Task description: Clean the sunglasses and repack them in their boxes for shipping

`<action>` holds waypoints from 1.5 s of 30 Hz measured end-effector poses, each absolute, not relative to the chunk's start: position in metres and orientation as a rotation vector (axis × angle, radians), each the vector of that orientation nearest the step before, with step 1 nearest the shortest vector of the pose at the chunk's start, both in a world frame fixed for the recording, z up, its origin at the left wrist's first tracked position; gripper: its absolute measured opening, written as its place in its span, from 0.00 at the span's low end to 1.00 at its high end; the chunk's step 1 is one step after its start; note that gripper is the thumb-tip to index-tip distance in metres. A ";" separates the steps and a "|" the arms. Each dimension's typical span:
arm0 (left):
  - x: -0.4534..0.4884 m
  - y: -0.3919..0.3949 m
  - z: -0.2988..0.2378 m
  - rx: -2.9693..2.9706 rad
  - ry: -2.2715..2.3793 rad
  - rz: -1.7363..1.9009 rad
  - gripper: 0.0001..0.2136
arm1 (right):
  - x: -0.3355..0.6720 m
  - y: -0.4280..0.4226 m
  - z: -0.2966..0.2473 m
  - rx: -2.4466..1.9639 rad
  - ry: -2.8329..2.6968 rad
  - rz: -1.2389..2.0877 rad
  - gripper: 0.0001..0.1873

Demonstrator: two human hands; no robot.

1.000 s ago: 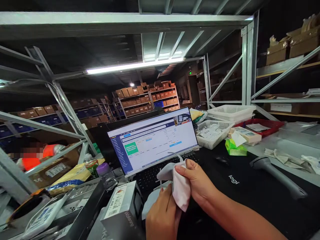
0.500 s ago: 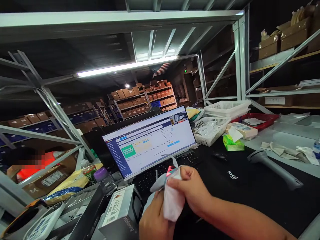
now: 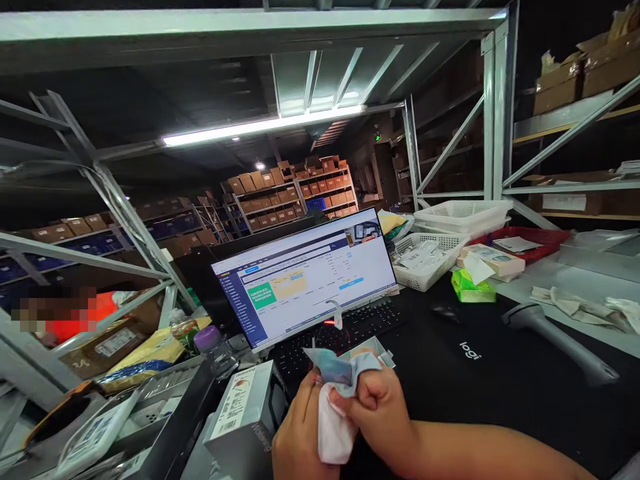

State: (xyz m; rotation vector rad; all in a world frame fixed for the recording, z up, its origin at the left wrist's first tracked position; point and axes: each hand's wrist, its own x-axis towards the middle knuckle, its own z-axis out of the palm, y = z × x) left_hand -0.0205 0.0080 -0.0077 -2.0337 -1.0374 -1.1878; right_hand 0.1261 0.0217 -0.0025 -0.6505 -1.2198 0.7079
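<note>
My left hand [image 3: 300, 437] and my right hand [image 3: 377, 410] are closed together on a small soft packet [image 3: 336, 393], pale pink below and grey-blue on top, held low in front of me. It sits just above the black keyboard [image 3: 345, 330]. Behind the keyboard stands a tilted monitor [image 3: 305, 273] showing a software page with a green block. A small hook-shaped stand with a red glow [image 3: 334, 315] rises at the monitor's foot.
A grey handheld scanner [image 3: 555, 337] lies on the black desk mat [image 3: 480, 360] at right, near a black mouse [image 3: 445, 313]. White baskets [image 3: 430, 267], a green packet [image 3: 473, 288] and a red tray [image 3: 545, 241] stand behind. A grey boxed item [image 3: 240, 417] lies at left. A person in orange [image 3: 75, 313] sits far left.
Both hands have brought the packet down and nearer to me, away from the red-lit stand. The packet is now more crumpled in my fingers, and the screen shows a new beige panel.
</note>
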 end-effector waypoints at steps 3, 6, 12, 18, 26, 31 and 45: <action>-0.021 0.007 -0.005 -2.087 -1.026 -1.177 0.08 | 0.122 0.020 -0.012 -0.594 -1.309 0.530 0.34; -0.015 0.006 -0.006 -2.121 -1.152 -1.232 0.07 | 0.126 0.020 -0.011 -0.612 -1.362 0.487 0.34; -0.019 0.007 0.002 -2.140 -1.135 -1.014 0.20 | 0.155 0.034 0.014 -0.788 -1.273 0.577 0.33; -0.024 0.001 0.022 -1.798 -1.162 -1.091 0.25 | 0.193 0.045 0.044 -0.877 -1.282 0.686 0.34; -0.012 -0.017 0.035 -2.186 -0.997 -0.919 0.17 | 0.169 0.025 0.029 -0.674 -1.811 0.500 0.35; -0.022 -0.011 0.038 -2.140 -0.986 -1.155 0.11 | 0.174 0.024 0.036 -0.691 -2.051 0.426 0.29; -0.016 -0.004 0.034 -2.315 -1.061 -1.252 0.11 | 0.185 0.017 0.048 -0.598 -2.211 0.783 0.26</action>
